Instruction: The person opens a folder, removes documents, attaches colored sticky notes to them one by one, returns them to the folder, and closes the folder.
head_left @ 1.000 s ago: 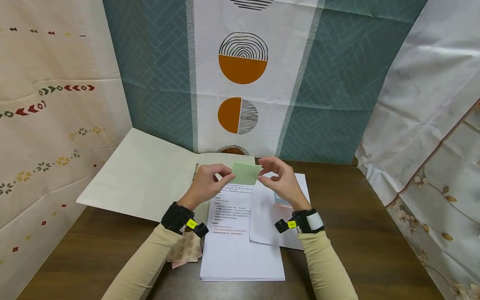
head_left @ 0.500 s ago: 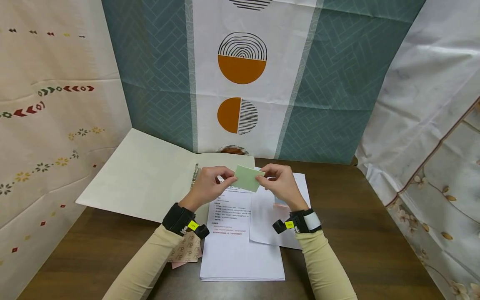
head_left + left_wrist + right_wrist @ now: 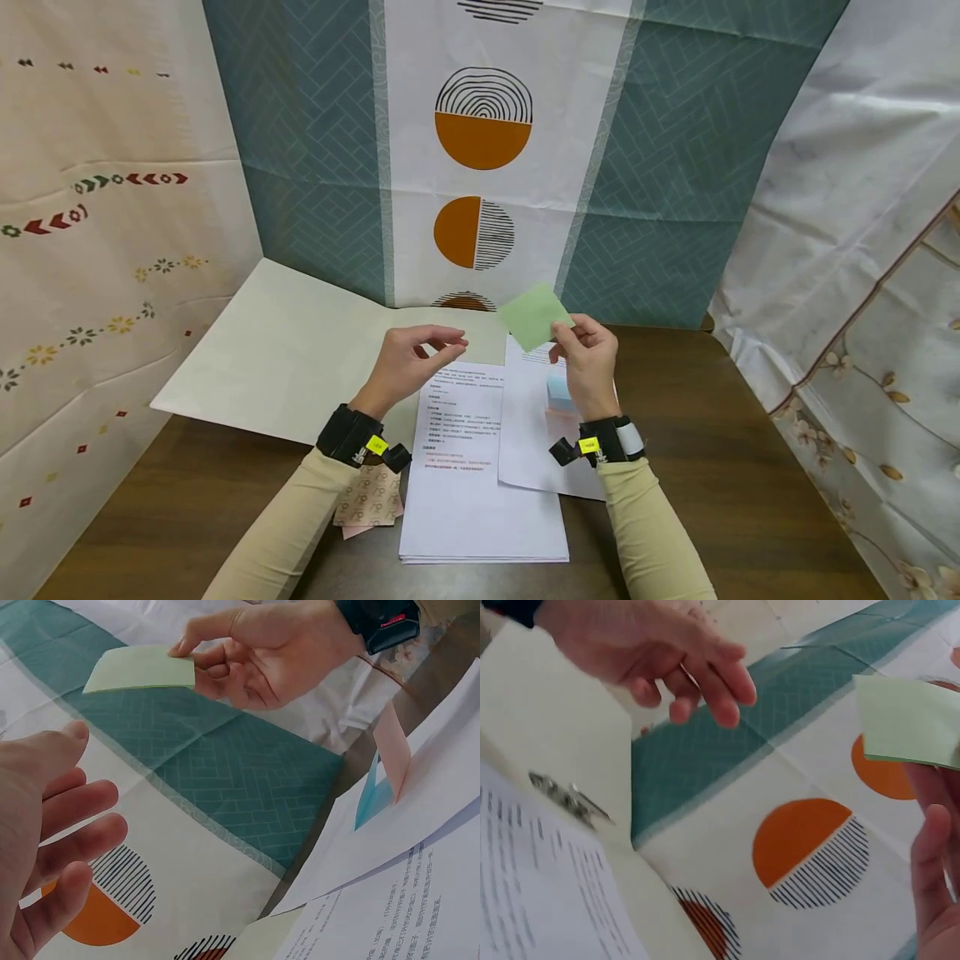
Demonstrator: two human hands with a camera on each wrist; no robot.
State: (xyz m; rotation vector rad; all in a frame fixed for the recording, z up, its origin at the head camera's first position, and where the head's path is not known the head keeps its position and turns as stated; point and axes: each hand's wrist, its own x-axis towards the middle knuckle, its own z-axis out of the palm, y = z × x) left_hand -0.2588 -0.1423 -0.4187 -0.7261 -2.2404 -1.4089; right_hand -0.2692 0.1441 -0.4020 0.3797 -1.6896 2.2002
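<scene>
I pinch the pale green note point(image 3: 531, 318) between thumb and fingers of my right hand point(image 3: 592, 367), raised near the far end of the printed pages point(image 3: 461, 425). To its left, my left hand point(image 3: 405, 362) hovers, thumb and fingers loosely parted, beside the open folder point(image 3: 285, 358).

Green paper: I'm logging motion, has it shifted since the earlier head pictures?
Yes: up and rightward; the green paper now overlaps the hanging cloth, having been below its lower edge.
</scene>
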